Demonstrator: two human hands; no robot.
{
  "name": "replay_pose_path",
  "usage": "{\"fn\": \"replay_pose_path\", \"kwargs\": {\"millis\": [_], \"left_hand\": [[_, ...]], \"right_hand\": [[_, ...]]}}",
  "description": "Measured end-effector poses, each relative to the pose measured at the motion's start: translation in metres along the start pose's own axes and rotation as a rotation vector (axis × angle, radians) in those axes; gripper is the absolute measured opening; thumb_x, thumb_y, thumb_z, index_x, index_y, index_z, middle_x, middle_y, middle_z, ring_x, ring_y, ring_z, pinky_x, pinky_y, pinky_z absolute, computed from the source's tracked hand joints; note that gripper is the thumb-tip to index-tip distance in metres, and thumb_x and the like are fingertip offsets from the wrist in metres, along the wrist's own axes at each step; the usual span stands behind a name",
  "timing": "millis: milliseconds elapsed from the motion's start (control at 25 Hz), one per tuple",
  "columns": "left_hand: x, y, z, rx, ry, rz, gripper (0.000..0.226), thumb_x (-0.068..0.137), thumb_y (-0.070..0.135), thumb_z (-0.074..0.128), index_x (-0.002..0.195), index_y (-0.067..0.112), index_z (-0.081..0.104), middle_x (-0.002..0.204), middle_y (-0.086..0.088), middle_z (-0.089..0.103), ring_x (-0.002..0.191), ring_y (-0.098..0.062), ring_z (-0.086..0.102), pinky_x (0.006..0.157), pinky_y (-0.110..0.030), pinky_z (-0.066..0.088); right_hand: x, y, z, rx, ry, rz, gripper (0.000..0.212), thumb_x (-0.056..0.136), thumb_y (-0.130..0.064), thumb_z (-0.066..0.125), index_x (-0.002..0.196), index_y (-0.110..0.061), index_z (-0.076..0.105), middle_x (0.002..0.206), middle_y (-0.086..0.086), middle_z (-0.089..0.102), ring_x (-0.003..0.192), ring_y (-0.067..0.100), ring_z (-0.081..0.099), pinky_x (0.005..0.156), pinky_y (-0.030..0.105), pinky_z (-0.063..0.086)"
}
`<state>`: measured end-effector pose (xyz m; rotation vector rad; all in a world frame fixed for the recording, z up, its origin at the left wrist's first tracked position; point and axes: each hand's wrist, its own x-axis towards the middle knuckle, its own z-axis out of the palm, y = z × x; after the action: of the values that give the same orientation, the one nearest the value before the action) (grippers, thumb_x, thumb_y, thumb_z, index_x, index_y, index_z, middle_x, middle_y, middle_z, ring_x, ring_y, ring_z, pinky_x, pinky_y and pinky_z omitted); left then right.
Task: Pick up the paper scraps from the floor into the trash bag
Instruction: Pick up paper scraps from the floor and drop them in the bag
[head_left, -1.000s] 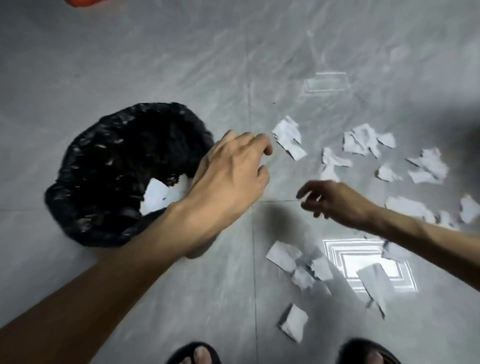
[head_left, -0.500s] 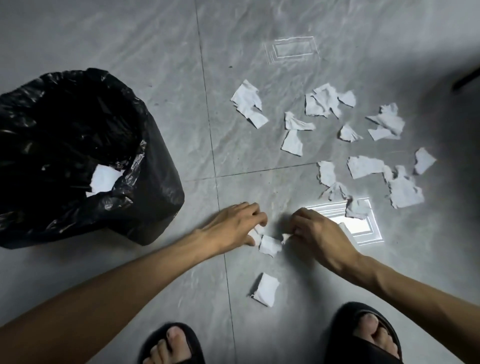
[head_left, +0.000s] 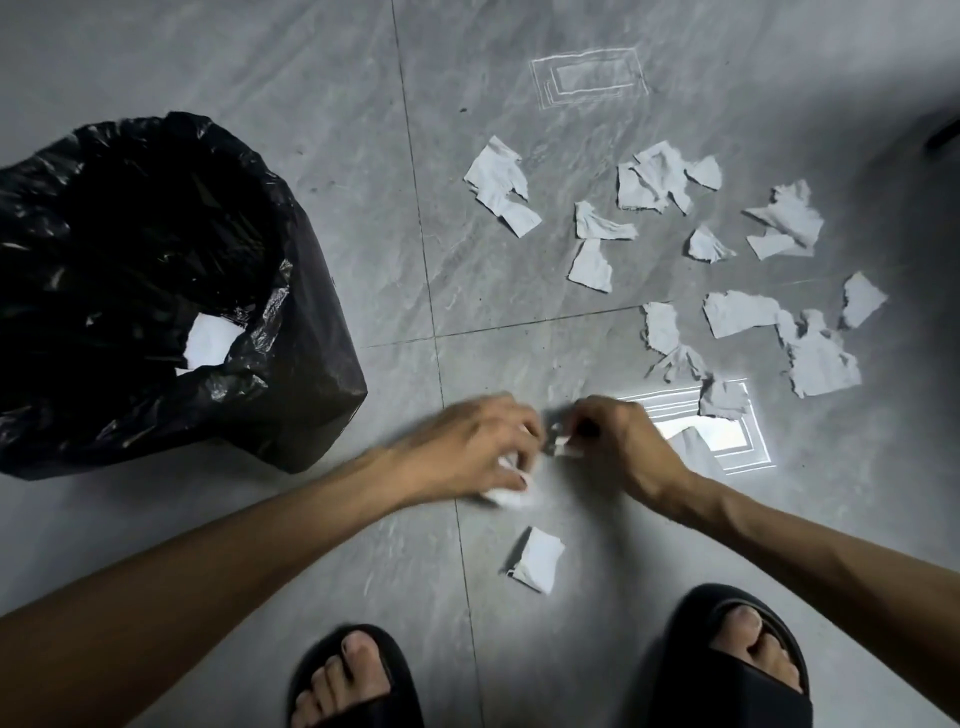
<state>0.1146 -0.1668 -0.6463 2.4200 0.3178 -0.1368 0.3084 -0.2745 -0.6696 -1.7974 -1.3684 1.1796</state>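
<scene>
At lower centre, the left hand (head_left: 467, 449) curled shut on a scrap (head_left: 511, 496); the right hand (head_left: 621, 447) pinched a second bit (head_left: 563, 448). Loose scraps (head_left: 737, 312) lay upper right, one piece (head_left: 537, 560) near the sandals (head_left: 737, 670). At left stood the bag (head_left: 306, 332), open.

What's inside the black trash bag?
Inside the black trash bag one white paper scrap shows near the front of the opening. The rest of the inside is dark, and the bag's folded rim covers part of it, so any more scraps there cannot be seen.
</scene>
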Motion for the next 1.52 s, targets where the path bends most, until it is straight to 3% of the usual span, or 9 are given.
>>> {"fn": "replay_pose_path", "kwargs": {"millis": [80, 200, 440, 680, 960, 1080, 1240, 1400, 1520], "left_hand": [[0.008, 0.027, 0.019, 0.055, -0.268, 0.210, 0.010, 0.074, 0.028, 0.074, 0.076, 0.021, 0.067, 0.120, 0.008, 0.062, 0.101, -0.012, 0.050, 0.080, -0.026, 0.038], [0.015, 0.042, 0.046, 0.173, -0.475, 0.378, 0.008, 0.076, 0.017, 0.073, 0.078, 0.011, 0.068, 0.112, -0.001, 0.062, 0.093, -0.020, 0.050, 0.077, -0.034, 0.044], [0.010, 0.027, 0.050, 0.215, -0.480, 0.201, 0.006, 0.083, 0.014, 0.065, 0.083, 0.009, 0.061, 0.084, -0.005, 0.059, 0.080, -0.026, 0.060, 0.063, -0.036, 0.052], [0.017, 0.028, -0.076, 0.057, 0.123, -0.192, 0.005, 0.075, 0.018, 0.067, 0.079, 0.016, 0.064, 0.078, -0.001, 0.064, 0.073, -0.019, 0.060, 0.066, -0.032, 0.047], [-0.078, 0.038, -0.214, 0.162, 0.855, -0.574, 0.007, 0.074, 0.024, 0.074, 0.079, 0.021, 0.069, 0.060, 0.014, 0.061, 0.063, 0.004, 0.057, 0.058, -0.004, 0.038], [-0.114, 0.013, -0.218, 0.206, 0.819, -0.828, 0.007, 0.076, 0.021, 0.073, 0.079, 0.023, 0.068, 0.065, 0.009, 0.064, 0.066, -0.001, 0.061, 0.060, -0.007, 0.040], [-0.147, -0.018, -0.197, 0.187, 0.514, -1.124, 0.037, 0.080, 0.024, 0.070, 0.114, 0.029, 0.057, 0.105, 0.000, 0.067, 0.099, -0.027, 0.063, 0.086, -0.040, 0.051], [-0.156, -0.022, -0.200, 0.212, 0.733, -1.080, 0.042, 0.083, 0.015, 0.058, 0.120, 0.033, 0.051, 0.113, 0.007, 0.064, 0.096, -0.022, 0.062, 0.085, -0.041, 0.050], [-0.144, -0.010, -0.214, 0.159, 0.824, -0.958, 0.044, 0.078, 0.012, 0.053, 0.114, 0.038, 0.053, 0.106, 0.011, 0.063, 0.084, -0.013, 0.061, 0.083, -0.038, 0.049]], "right_hand": [[0.007, 0.003, -0.011, 0.035, 0.197, 0.153, 0.013, 0.076, 0.004, 0.071, 0.074, -0.007, 0.065, 0.077, -0.008, 0.072, 0.074, -0.006, 0.068, 0.062, 0.003, 0.046], [0.011, 0.008, -0.021, 0.020, 0.243, 0.258, 0.008, 0.076, -0.001, 0.072, 0.077, -0.007, 0.067, 0.087, 0.006, 0.077, 0.086, 0.015, 0.073, 0.074, 0.020, 0.054], [0.007, -0.001, -0.016, 0.072, 0.229, 0.265, 0.009, 0.076, -0.005, 0.072, 0.073, -0.012, 0.068, 0.082, 0.007, 0.077, 0.084, 0.018, 0.072, 0.073, 0.023, 0.052], [0.040, -0.047, -0.015, 0.420, 0.206, 0.297, 0.016, 0.080, 0.002, 0.069, 0.072, -0.012, 0.066, 0.066, 0.006, 0.065, 0.063, 0.019, 0.059, 0.064, 0.029, 0.050], [0.091, -0.167, -0.006, 0.467, 0.127, -0.026, 0.018, 0.081, -0.002, 0.068, 0.073, -0.018, 0.063, 0.060, -0.002, 0.059, 0.047, 0.005, 0.048, 0.047, 0.017, 0.038], [0.108, -0.226, -0.004, 0.438, 0.115, -0.242, 0.015, 0.079, -0.004, 0.070, 0.074, -0.017, 0.064, 0.059, -0.004, 0.060, 0.049, 0.006, 0.052, 0.048, 0.019, 0.043], [0.127, -0.277, 0.017, 0.370, 0.036, -0.400, 0.016, 0.078, 0.000, 0.069, 0.076, -0.016, 0.066, 0.062, -0.004, 0.062, 0.052, 0.005, 0.054, 0.052, 0.018, 0.045], [0.139, -0.288, 0.041, 0.074, -0.207, -0.320, 0.026, 0.080, -0.007, 0.072, 0.105, -0.016, 0.072, 0.096, -0.003, 0.072, 0.076, 0.007, 0.066, 0.075, 0.020, 0.054], [0.135, -0.270, 0.028, 0.115, -0.164, -0.286, 0.031, 0.082, -0.009, 0.070, 0.110, -0.020, 0.071, 0.093, -0.009, 0.074, 0.071, -0.001, 0.068, 0.070, 0.006, 0.048]]}}
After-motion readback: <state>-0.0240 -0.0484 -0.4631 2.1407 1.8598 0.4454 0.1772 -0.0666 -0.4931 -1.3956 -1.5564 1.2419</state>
